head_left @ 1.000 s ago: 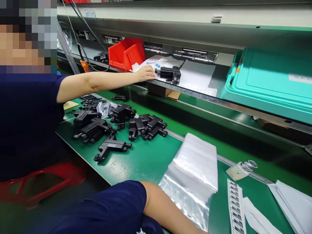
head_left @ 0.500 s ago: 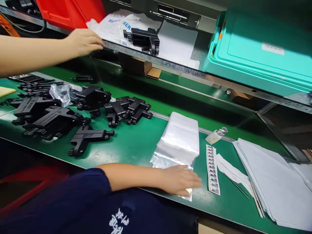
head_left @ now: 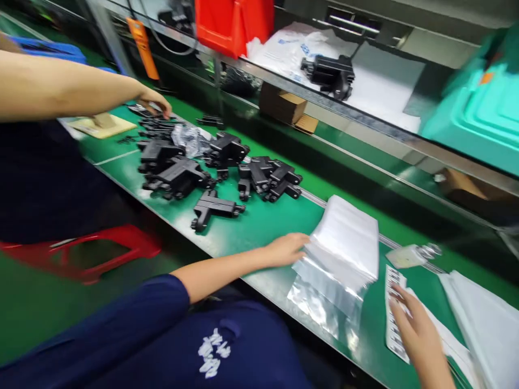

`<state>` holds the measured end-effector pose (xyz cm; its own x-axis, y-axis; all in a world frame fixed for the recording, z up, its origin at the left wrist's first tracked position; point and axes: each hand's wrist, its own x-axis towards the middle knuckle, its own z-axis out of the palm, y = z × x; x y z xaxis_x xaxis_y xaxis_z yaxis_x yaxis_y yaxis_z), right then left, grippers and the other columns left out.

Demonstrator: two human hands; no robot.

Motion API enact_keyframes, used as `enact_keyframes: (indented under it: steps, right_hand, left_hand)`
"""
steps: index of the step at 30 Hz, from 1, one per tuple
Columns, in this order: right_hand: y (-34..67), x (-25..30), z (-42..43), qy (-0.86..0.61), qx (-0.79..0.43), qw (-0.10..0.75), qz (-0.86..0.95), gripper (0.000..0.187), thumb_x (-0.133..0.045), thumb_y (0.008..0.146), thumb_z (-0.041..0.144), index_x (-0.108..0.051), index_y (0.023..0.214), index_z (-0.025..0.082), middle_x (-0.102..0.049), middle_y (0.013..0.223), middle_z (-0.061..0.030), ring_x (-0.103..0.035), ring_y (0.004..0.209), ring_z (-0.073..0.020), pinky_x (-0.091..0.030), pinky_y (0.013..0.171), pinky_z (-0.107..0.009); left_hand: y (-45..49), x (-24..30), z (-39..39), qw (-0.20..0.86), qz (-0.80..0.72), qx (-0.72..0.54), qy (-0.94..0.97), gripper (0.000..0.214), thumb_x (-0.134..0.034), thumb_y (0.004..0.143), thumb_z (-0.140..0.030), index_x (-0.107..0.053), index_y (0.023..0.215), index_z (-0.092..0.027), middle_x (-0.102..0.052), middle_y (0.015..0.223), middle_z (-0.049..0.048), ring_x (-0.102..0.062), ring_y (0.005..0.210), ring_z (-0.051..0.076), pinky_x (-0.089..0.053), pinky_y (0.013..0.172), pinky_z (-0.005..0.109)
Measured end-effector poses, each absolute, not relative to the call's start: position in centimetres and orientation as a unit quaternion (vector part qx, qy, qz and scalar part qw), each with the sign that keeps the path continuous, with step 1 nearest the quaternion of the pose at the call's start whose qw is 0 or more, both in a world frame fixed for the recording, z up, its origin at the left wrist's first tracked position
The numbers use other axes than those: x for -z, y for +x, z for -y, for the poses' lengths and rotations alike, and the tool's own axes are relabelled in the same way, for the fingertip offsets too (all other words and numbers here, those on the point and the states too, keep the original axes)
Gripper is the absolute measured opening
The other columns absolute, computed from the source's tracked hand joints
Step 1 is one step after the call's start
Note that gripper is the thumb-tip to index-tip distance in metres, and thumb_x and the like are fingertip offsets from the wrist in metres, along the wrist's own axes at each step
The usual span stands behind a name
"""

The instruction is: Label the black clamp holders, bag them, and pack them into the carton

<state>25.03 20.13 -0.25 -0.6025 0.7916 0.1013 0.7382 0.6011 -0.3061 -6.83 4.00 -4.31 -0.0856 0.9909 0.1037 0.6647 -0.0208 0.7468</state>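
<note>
My left hand (head_left: 286, 249) lies on the green table with its fingers stretched against the left edge of a stack of clear plastic bags (head_left: 348, 237). My right hand (head_left: 417, 329) rests fingers-flat on a white strip of labels (head_left: 394, 275) to the right of the stack. Neither hand grips anything. Left of the bags lie black plastic parts: a single one (head_left: 213, 208), a pair (head_left: 270, 178) and a bigger heap (head_left: 174, 170).
A co-worker's hand (head_left: 152, 101) reaches over small black pieces at the far left. White sheets (head_left: 486, 319) lie at the right, a small bottle (head_left: 411, 255) behind the labels. The raised shelf carries a red bin (head_left: 233, 21), another black part (head_left: 330, 73) and a teal crate (head_left: 486, 113).
My left hand slid from the near end of the bag stack to its left edge. My right hand came into view on the label strip. The co-worker's hand dropped from the shelf to the table.
</note>
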Motion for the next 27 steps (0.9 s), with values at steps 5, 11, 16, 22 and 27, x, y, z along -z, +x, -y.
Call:
enact_keyframes:
  steps: [5, 11, 16, 22, 27]
  right_hand:
    - [16.0, -1.1, -24.6, -0.409, -0.105, -0.020, 0.906, 0.050, -0.050, 0.089, 0.026, -0.051, 0.137, 0.015, -0.051, 0.145, -0.0147, -0.045, 0.137, -0.0264, -0.035, 0.115, -0.039]
    - [12.0, -0.8, -28.7, -0.436, -0.089, -0.068, 0.893, 0.060, -0.066, 0.083, 0.040, -0.052, 0.134, 0.012, -0.053, 0.139, -0.0179, -0.052, 0.127, -0.0283, -0.040, 0.105, -0.035]
    - [12.7, -0.8, -28.1, -0.422, -0.065, -0.097, 0.899, 0.061, -0.071, 0.077, 0.050, -0.056, 0.126, 0.016, -0.061, 0.125, -0.0151, -0.057, 0.116, -0.0301, -0.040, 0.099, -0.039]
    - [12.4, 0.9, -25.9, -0.377, -0.053, -0.073, 0.922, 0.045, -0.071, 0.078, 0.046, -0.058, 0.111, 0.018, -0.061, 0.117, -0.0145, -0.054, 0.114, -0.0319, -0.036, 0.100, -0.045]
    - [11.4, 1.2, -27.0, -0.361, -0.116, -0.059, 0.924, 0.012, -0.054, 0.089, 0.027, -0.064, 0.090, 0.020, -0.068, 0.089, -0.0035, -0.062, 0.089, -0.0188, -0.044, 0.083, -0.028]
  left_hand:
    - [-8.5, 6.3, -5.2, 0.307, -0.683, -0.340, 0.569, 0.053, -0.057, 0.088, -0.031, -0.050, 0.136, -0.011, -0.058, 0.137, 0.0182, -0.065, 0.114, 0.027, -0.054, 0.095, 0.038]
    - [-6.6, 5.7, -8.4, 0.329, -0.707, -0.307, 0.545, 0.053, -0.065, 0.081, -0.032, -0.052, 0.129, -0.015, -0.064, 0.125, 0.0114, -0.067, 0.102, 0.023, -0.053, 0.089, 0.032]
    - [-5.6, 5.5, -10.1, 0.305, -0.741, -0.296, 0.521, 0.040, -0.070, 0.076, -0.031, -0.056, 0.112, -0.019, -0.064, 0.114, 0.0081, -0.063, 0.107, 0.025, -0.048, 0.087, 0.031]
    - [-5.5, 6.5, -10.4, 0.288, -0.749, -0.320, 0.503, 0.015, -0.050, 0.091, -0.030, -0.060, 0.085, -0.020, -0.066, 0.086, 0.0026, -0.063, 0.088, 0.021, -0.043, 0.072, 0.028]
    - [-6.4, 6.7, -10.5, 0.298, -0.731, -0.349, 0.505, 0.027, -0.044, 0.095, -0.035, -0.061, 0.081, -0.020, -0.064, 0.077, 0.0000, -0.061, 0.077, 0.018, -0.037, 0.062, 0.026]
